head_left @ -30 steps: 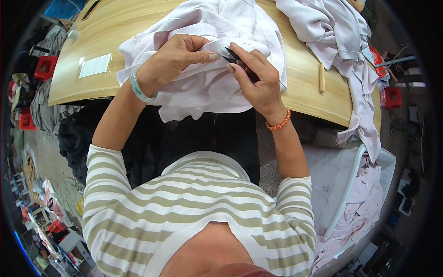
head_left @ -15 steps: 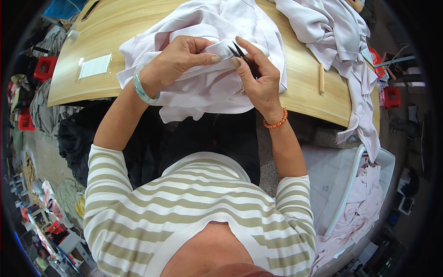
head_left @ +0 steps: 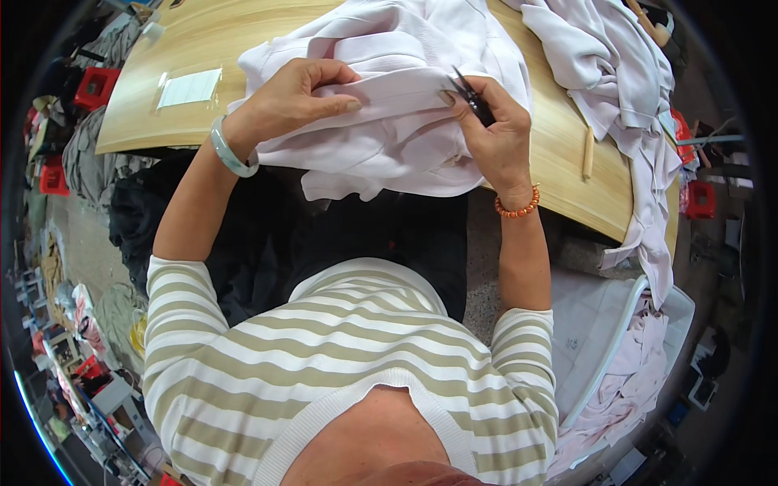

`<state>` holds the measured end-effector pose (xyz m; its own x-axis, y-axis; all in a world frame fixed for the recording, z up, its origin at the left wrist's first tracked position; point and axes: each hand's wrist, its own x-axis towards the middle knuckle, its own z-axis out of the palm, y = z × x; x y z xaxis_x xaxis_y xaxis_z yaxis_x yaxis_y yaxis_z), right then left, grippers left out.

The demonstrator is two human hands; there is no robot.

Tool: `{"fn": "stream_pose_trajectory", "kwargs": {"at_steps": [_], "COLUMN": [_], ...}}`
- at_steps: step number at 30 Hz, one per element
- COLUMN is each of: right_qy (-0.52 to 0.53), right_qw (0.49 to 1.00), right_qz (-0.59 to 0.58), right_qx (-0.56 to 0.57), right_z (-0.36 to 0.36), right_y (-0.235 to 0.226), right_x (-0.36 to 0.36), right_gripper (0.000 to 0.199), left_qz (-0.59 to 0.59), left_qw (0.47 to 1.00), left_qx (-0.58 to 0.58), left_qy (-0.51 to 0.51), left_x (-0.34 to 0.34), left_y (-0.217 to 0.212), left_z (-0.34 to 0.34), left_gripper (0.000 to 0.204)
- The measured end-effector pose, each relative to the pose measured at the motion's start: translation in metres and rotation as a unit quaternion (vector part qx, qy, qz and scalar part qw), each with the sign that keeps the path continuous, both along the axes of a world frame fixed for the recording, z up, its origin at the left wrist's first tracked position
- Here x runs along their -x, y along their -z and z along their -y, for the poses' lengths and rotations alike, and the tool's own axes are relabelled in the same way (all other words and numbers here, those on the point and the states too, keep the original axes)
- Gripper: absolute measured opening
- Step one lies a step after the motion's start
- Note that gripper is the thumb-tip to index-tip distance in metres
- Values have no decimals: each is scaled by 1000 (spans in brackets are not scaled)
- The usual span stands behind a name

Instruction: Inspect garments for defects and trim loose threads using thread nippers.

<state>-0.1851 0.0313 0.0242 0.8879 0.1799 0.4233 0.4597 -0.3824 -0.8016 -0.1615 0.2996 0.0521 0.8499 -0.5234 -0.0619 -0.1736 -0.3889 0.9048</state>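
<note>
A pale pinkish-white knit garment (head_left: 381, 158) lies bunched on the table in front of me, part of it hanging over the near edge. My left hand (head_left: 284, 101) pinches its ribbed band between thumb and fingers. Held in my right hand (head_left: 504, 139) is a pair of black thread snips (head_left: 476, 104), blades pointing up and to the left. The right thumb and forefinger are at the other end of the band, which runs stretched between both hands. Whether the right fingertips also grip the cloth is hard to tell.
On the wood-grain table (head_left: 134, 109), a pale card (head_left: 190, 87) is taped at left and a wooden stick (head_left: 588, 152) lies at right. More pale garments (head_left: 604, 69) drape over the right edge. Below stands a translucent bin (head_left: 592, 340) holding pink cloth (head_left: 632, 364).
My hands have moved farther apart, and the band between them is now drawn straighter. The snips have shifted right with my right hand. The whole view has also shifted slightly.
</note>
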Motion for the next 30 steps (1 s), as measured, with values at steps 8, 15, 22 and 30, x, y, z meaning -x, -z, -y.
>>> {"fn": "stream_pose_trajectory", "kwargs": {"at_steps": [8,15,22,30], "right_qy": [42,98,-62,-55], "right_qw": [998,990,995,995], "right_qz": [6,61,64,85], "right_qx": [-48,76,45,21], "right_z": [8,-11,-47,-56], "right_y": [-10,-8,-13,-6], "right_x": [-9,-5,12,8], "right_gripper": [20,30,36,32], "left_qz": [-59,-173,-170,-163], "left_qw": [991,963,950,952], "left_qx": [120,206,261,259], "left_qy": [-18,-10,-26,-16], "left_x": [3,4,9,11], "left_y": [3,9,8,7], "left_z": [-7,-5,0,0], "left_gripper": [28,27,26,27]}}
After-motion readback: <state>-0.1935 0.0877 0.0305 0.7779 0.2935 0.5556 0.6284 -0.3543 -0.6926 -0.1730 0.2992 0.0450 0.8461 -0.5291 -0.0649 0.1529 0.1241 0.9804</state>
